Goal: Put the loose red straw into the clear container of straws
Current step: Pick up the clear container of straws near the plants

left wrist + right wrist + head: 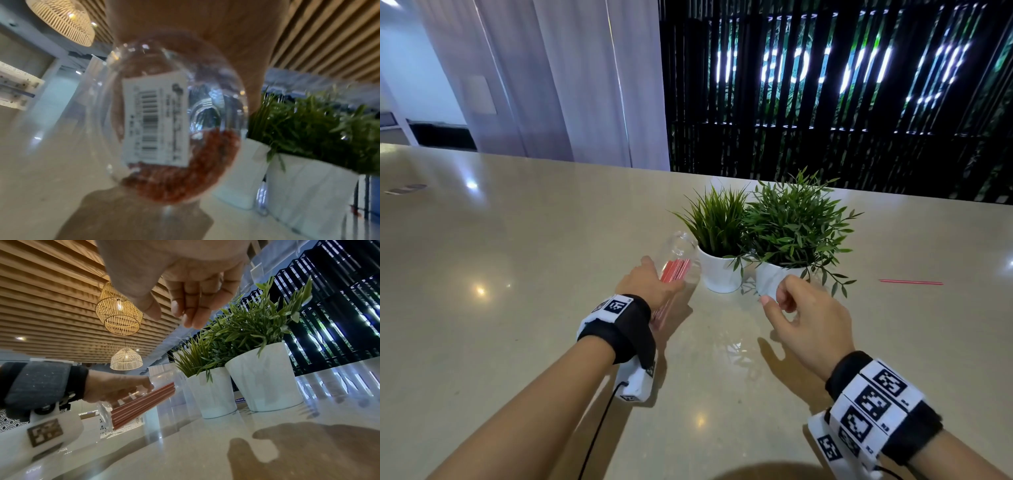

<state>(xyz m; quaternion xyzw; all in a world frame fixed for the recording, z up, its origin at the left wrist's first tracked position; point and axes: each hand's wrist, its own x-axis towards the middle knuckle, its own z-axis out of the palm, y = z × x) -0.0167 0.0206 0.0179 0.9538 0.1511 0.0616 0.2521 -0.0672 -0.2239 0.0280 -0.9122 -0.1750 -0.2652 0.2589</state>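
A clear container [680, 251] holding several red straws [677, 269] leans tilted over the table, and my left hand [654, 282] grips its lower part. The left wrist view looks at the container's base [170, 123], which carries a barcode label, with red straw ends behind it. The loose red straw [911, 282] lies flat on the table at the far right, beyond the plants. Well left of that straw, my right hand [779, 301] hovers above the table with fingers loosely curled, holding nothing. The right wrist view shows the left hand [115, 389] on the container [164, 379].
Two green plants in white pots [719, 274] [774, 279] stand just right of the container, between it and the loose straw. The beige table [517, 274] stretches wide to the left and front. A dark slatted wall runs behind its far edge.
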